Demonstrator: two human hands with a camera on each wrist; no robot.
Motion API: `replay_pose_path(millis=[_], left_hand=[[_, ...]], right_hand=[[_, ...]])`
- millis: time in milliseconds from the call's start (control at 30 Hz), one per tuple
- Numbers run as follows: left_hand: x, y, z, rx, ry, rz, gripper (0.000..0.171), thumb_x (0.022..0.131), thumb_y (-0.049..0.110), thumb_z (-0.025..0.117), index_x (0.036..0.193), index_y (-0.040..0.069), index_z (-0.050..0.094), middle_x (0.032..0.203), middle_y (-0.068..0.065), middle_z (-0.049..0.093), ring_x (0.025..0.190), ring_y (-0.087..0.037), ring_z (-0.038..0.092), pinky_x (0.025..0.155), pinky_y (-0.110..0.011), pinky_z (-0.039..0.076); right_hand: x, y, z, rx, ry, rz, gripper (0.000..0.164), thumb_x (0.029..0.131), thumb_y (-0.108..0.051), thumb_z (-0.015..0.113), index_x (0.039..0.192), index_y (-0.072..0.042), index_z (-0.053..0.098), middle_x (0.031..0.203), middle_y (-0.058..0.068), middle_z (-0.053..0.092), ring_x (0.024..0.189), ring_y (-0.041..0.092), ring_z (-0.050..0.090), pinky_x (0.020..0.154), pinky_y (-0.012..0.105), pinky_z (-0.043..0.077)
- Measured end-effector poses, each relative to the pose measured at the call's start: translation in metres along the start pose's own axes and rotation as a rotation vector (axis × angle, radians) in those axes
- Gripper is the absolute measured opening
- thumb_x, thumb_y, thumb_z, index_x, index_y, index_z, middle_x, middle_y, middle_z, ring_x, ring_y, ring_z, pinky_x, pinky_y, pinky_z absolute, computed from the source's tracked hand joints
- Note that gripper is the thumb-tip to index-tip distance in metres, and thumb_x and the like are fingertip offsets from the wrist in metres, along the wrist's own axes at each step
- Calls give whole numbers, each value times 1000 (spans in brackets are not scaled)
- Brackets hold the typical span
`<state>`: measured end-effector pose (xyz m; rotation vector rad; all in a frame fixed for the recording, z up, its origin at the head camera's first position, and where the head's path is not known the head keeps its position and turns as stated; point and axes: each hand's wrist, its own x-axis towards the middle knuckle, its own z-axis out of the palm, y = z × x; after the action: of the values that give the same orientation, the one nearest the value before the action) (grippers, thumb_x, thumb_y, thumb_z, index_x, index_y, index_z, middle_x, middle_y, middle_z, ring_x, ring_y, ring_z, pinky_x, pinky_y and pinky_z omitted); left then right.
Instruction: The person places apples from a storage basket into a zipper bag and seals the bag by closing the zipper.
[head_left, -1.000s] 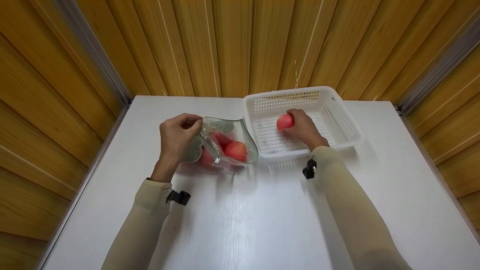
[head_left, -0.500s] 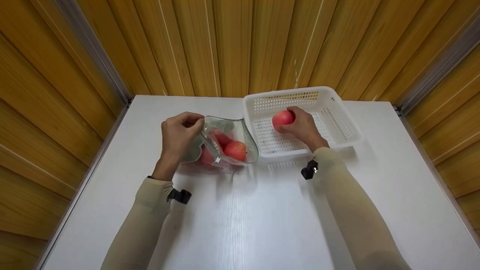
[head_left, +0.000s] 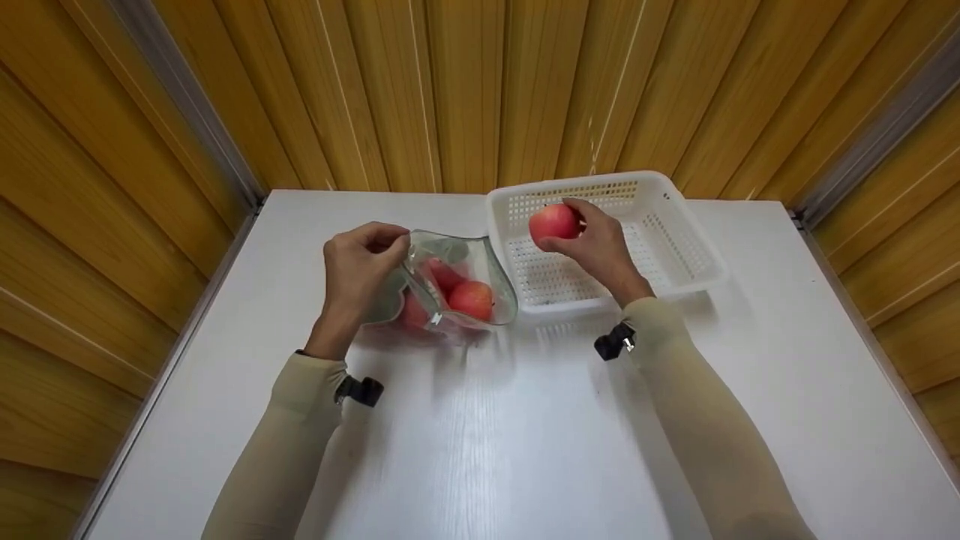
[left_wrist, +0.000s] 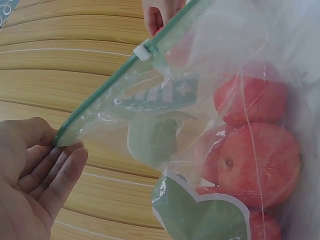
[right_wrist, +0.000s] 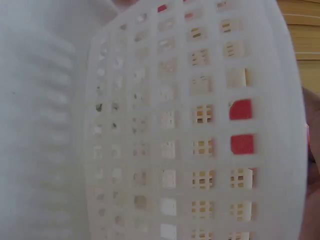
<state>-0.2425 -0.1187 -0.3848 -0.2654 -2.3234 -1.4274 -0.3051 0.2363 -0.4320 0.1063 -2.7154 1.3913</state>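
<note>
My left hand (head_left: 358, 262) pinches the green-edged rim of a clear zip bag (left_wrist: 165, 135) at its upper left corner. Several red apples (left_wrist: 260, 165) lie inside the bag, one of them (head_left: 471, 301) showing through its open mouth. A white slider sits on the zip edge. Over the white basket (head_left: 705, 259), my right hand (head_left: 602, 244) grips a red apple (head_left: 553, 224) between thumb and fingers. In the right wrist view, the basket wall (right_wrist: 150, 120) hides most of that hand, and bits of red show through its holes.
The basket stands at the back of a white table (head_left: 480, 435), its left side against or very near the bag. Yellow wood-patterned panels (head_left: 465, 90) rise behind the table and along both sides. Metal posts (head_left: 187, 97) frame the corners.
My right hand has lifted the apple from low in the basket, moving it up and to the left. My left hand and the bag have barely shifted.
</note>
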Motion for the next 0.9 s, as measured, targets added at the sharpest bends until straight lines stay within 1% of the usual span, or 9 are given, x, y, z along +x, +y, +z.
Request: replay_pose_path(millis=[233,333,467,667,767,900], left_hand=[[2,1,1,-8,12,34,9,94,6,76,98,2,83,86,-7,77,72,-18,66,64,-17,50],[2,0,2,-9,16,30,9,94,6,76,97,2,83,86,-7,77,73,-17,64,64,-16,50],[3,-1,4,-5,23,34,9,93,5,76,96,2,83,85,-7,77,72,-17,64,64,-16,49],[4,1,6,-6,41,36,10,94,7,75,96,2,83,85,-7,77,71,-17,65,63,-17,50],[4,2,6,-8,47,33,9,93,8,76,95,2,83,84,-7,77,70,-17,65,63,-17,50],[4,2,6,-8,46,30,9,94,8,76,95,2,83,83,-7,77,70,-17,65,62,-18,50]], right_hand=[[-11,-20,8,49,56,-124,81,84,-26,94,152,-8,54,148,10,60,132,26,58,107,43,53],[-19,-27,11,67,76,-173,81,83,-26,95,152,-6,55,148,11,60,133,26,58,108,42,52],[-28,-36,18,90,102,-266,81,83,-24,95,150,-2,56,146,12,61,131,25,60,108,39,52],[-41,-50,27,121,116,-395,77,83,-20,95,148,-1,58,145,12,62,128,24,62,107,39,53],[-46,-55,30,118,116,-431,77,83,-20,94,148,-1,58,145,12,62,129,24,62,106,39,53],[-50,-58,32,117,126,-446,77,83,-20,94,148,0,58,146,13,62,129,24,63,106,38,53]])
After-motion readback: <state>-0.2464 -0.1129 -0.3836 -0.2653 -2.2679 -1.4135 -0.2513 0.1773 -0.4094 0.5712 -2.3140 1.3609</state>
